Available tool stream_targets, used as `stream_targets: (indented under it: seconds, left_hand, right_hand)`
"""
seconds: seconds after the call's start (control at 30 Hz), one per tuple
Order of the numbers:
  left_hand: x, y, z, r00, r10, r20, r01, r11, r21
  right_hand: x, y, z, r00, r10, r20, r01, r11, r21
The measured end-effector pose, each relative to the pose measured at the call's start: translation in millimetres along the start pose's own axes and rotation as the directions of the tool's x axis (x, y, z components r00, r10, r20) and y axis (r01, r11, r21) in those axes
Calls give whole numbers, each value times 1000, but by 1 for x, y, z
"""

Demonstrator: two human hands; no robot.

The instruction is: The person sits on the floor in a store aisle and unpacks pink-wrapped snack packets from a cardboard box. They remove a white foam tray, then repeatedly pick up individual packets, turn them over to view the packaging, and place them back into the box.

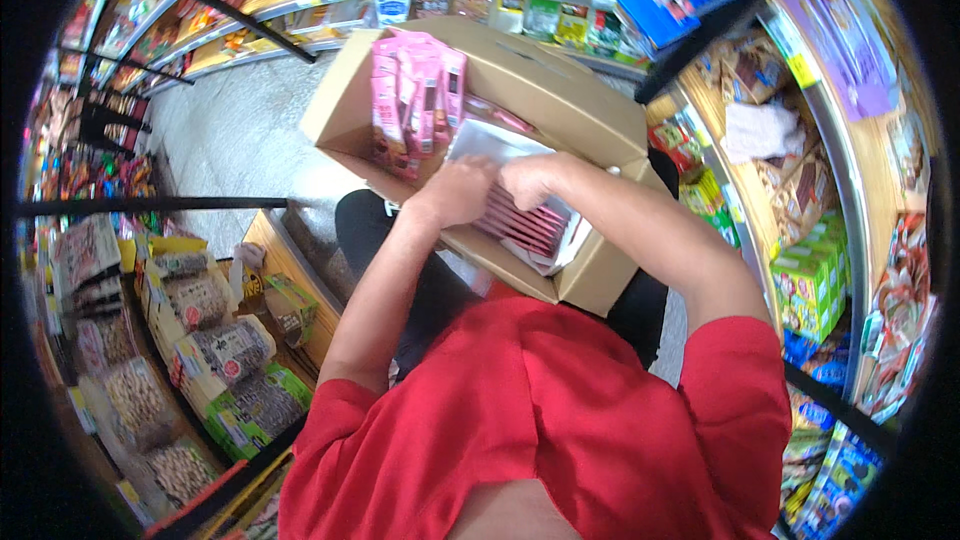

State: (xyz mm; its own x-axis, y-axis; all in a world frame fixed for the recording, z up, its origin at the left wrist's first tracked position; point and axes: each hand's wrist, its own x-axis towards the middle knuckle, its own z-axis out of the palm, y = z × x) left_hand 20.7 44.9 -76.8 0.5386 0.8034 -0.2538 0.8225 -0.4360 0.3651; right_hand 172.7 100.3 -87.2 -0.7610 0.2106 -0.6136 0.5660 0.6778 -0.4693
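Observation:
In front of me a large open cardboard box [600, 97] rests at my knees. Inside it, a smaller white carton [499, 136] holds a row of flat pink packets [525, 229] standing on edge. My left hand [459, 191] is over the near left side of this carton, its fingers blurred. Close beside it, my right hand [529, 178] has curled fingers at the packets. Whether either hand grips a packet is hidden. A pile of loose pink snack packets [412, 94] fills the far left end of the box.
Wooden shelves with bagged snacks [555, 19] curve around the far side. Bags of nuts or beans [225, 349] stand on a low shelf at left. Green boxes [810, 281] and a white cloth [761, 131] lie on the right shelves. Black metal posts [697, 30] frame the shelving.

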Motion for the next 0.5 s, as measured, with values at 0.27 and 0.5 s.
stream_targets:
  seconds: [0.27,0.5]
  left_hand:
    - [2,0,4,991,-31,130,23,998,66]
    - [7,0,10,986,-21,168,3,994,108]
  right_hand:
    - [-17,-14,-15,952,65,-300,-98,991,-95]
    - [14,-56,-83,557,72,-827,203,954,220]
